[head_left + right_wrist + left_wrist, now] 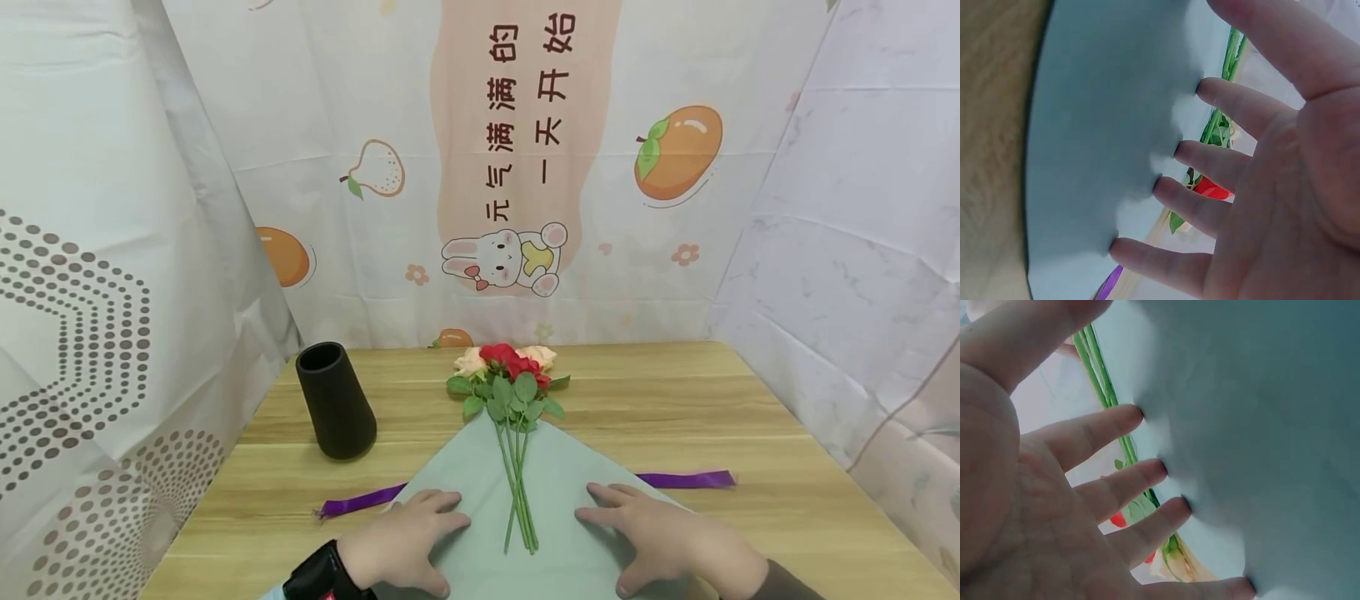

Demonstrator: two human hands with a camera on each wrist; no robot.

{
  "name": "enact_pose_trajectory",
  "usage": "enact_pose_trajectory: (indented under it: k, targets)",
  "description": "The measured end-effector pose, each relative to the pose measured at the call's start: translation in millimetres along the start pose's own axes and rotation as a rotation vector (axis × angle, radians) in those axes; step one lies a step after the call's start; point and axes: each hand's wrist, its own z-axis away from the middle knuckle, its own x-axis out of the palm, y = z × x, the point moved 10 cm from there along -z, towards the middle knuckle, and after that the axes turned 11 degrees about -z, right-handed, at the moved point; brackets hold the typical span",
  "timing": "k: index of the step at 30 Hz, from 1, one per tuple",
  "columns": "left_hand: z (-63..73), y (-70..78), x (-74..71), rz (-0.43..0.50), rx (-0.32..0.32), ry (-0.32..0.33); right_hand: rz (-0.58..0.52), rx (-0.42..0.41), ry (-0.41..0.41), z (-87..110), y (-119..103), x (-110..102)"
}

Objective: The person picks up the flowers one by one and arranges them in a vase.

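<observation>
Low in frame, our left hand (405,540) and right hand (654,532), outspread, seemingly steadied paper (558,475) whose edges likely needed pinching.

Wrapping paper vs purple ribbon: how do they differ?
Colour: the wrapping paper is pale green, the ribbon purple.
Shape: the paper is a broad sheet, the ribbon a narrow strip.
Layering: the paper lies over the ribbon, which shows only at either side.
Contact: the left hand and right hand touch the paper, not the ribbon's visible ends.
Shared: both lie on the wood-grain table.
</observation>
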Motion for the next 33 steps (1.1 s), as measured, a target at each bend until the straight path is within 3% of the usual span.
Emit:
enact_pose_trajectory:
  k: [11, 33]
  targets:
    - [-9.2, -5.9, -5.0, -0.001, -0.012, 0.005, -0.043, 0.002, 0.009, -3.4, 6, -5]
    - [-41.9, -23.9, -16.7, 0.032, -0.031, 0.032, -0.069, 0.042, 0.014, -23.1, 24, -23]
